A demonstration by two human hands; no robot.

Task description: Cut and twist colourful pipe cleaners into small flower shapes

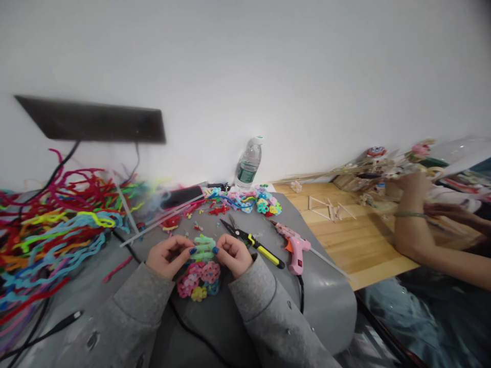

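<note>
Between my two hands is a light green piece of bent pipe cleaner (204,247), folded into several loops. My left hand (169,255) pinches its left side with thumb and forefinger, and my right hand (233,253) pinches its right side. Just below, on the grey mat, lies a cluster of pipe-cleaner flowers (197,280) in pink, yellow and blue. Yellow-and-black pliers (264,250) rest to the right of my right hand. Beyond them a pink glue gun (296,250) lies with a glue stick out of its back.
Heaped at left are many coloured pipe cleaners (76,230). A water bottle (249,163) stands by the wall, behind finished-looking flower shapes (245,200). Black cables cross the grey mat (326,306). At right, a co-worker's arm (412,225) reaches over a wooden table (349,250) with sticks.
</note>
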